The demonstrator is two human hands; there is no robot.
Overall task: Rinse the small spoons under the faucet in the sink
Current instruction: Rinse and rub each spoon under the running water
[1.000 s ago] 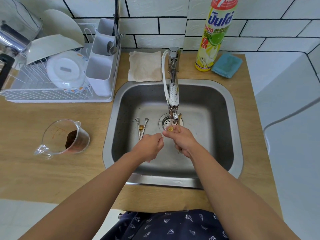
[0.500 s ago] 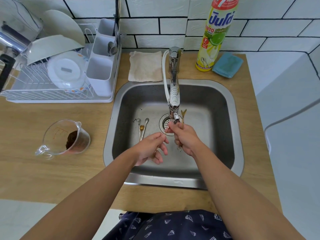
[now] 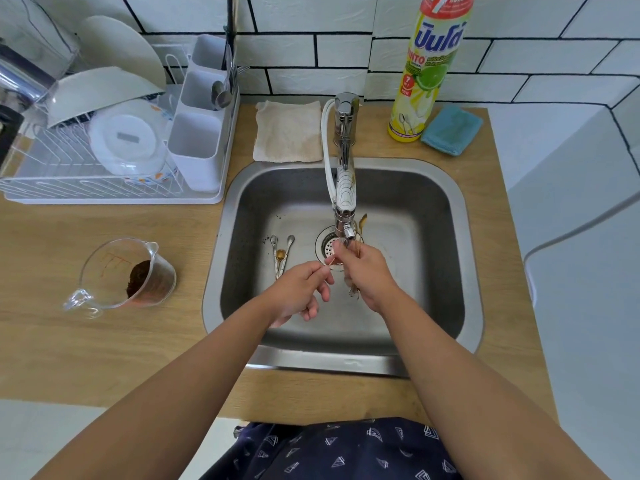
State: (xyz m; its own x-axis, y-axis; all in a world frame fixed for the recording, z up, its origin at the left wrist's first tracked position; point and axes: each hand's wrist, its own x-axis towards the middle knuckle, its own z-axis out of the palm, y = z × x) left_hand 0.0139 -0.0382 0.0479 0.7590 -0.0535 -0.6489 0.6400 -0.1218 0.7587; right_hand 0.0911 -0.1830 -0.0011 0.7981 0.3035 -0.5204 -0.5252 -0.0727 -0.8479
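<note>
From the head camera, both forearms reach forward over the steel sink, which is set into a wooden tabletop. The right hand sits just below the faucet nozzle, fingers curled shut around a small bundle of gold-coloured spoons; their tips stick up past the hand beside the nozzle, and other ends poke out below the palm. The left hand is just beside it, to its left and slightly lower, thumb and forefinger pinched narrowly on a thin gold spoon handle that runs toward the right hand's fingers, while its other fingers hang loosely curled. Whether this handle belongs to the bundle is hard to tell. The hands are over the drain strainer. More small spoons lie on the sink floor left of the drain, near the left hand but apart from it. On the tabletop left of the sink stands a clear measuring cup with brown powder inside. Behind the sink lie a beige cloth, a yellow dish soap bottle and a blue sponge. A white dish rack with plates occupies the far left.
</note>
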